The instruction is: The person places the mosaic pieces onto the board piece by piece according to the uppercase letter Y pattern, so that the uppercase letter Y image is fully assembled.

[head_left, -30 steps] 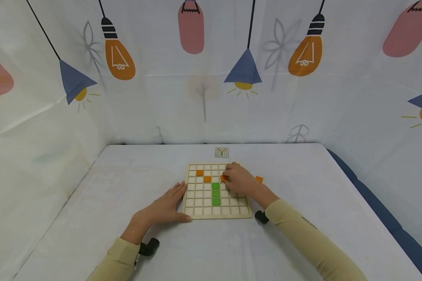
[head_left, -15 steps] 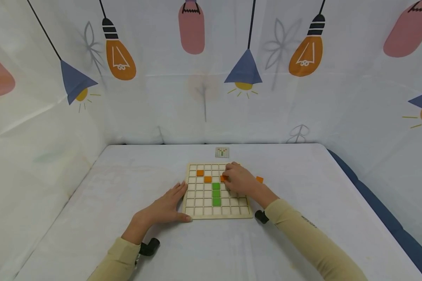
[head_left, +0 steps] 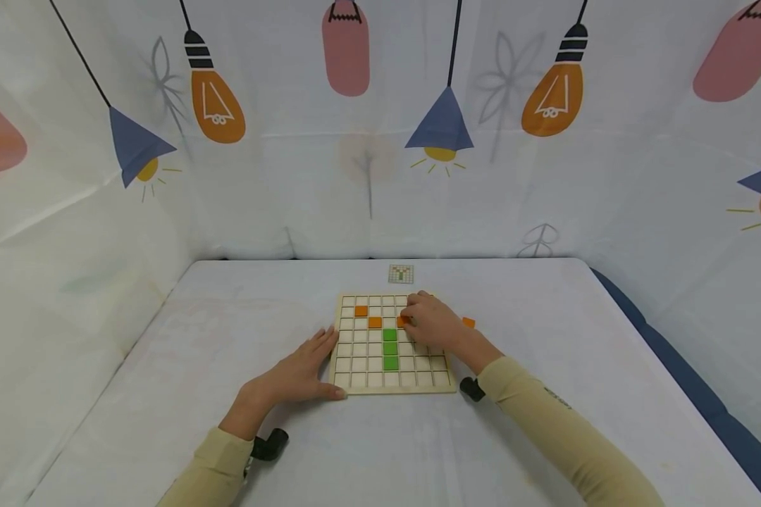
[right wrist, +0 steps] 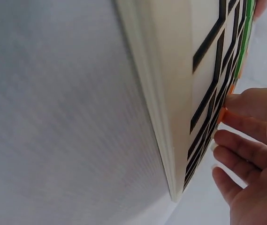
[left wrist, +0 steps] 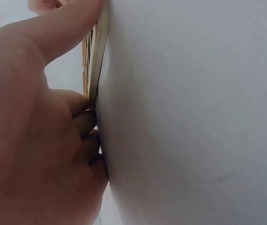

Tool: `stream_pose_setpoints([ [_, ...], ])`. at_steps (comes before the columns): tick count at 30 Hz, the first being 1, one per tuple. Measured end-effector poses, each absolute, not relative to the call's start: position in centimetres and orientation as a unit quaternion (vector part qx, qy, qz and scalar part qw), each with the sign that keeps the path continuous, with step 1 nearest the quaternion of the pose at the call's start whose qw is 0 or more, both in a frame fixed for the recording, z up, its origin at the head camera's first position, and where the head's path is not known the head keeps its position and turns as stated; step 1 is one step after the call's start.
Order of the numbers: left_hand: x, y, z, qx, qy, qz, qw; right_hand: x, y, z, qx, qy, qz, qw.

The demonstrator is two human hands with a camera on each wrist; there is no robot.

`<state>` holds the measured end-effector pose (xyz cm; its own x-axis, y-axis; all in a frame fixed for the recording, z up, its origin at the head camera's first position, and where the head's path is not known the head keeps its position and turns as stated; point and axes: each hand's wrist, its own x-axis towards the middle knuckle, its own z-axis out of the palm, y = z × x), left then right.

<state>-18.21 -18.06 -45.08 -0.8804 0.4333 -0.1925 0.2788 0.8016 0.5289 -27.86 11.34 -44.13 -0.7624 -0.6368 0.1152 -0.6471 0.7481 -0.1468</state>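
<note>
A wooden grid board point(head_left: 358, 366) lies flat on the table. Resting against its left edge is my left hand point(head_left: 292, 377), fingers extended along the side and thumb at the near left corner. My right hand point(head_left: 436, 324) is over the upper right part of the grid. Its thumb and index finger pinch an orange square tile point(right wrist: 222, 115) at the board's surface. Three green tiles point(head_left: 390, 348) stand in a column near the middle. Two orange tiles point(head_left: 375, 322) sit in cells to the upper left, set diagonally. My right hand hides several cells.
Just beyond the board lies a small pattern card point(head_left: 401, 274). A loose orange tile point(head_left: 468, 322) is on the white table point(head_left: 228, 310) right of the board, partly behind my right wrist. A printed cloth point(head_left: 292, 183) hangs behind the table.
</note>
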Motion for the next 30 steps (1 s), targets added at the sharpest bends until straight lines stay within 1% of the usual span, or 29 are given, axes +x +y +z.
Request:
stream_pose_setpoints([
  [21, -18.2, -17.7, -45.0, 0.19, 0.938, 0.248, 0.153, -27.6, 12.1, -44.2, 0.361, -0.929, 0.076, 0.032],
  [28, -18.1, -17.7, -44.9, 0.18, 0.939, 0.246, 0.157, -27.3, 12.7, -44.2, 0.39, -0.915, 0.091, 0.054],
  [30, -18.1, -17.7, -45.0, 0.18, 0.94, 0.244, 0.158, -27.1, 12.9, -44.2, 0.395, -0.912, 0.097, 0.053],
])
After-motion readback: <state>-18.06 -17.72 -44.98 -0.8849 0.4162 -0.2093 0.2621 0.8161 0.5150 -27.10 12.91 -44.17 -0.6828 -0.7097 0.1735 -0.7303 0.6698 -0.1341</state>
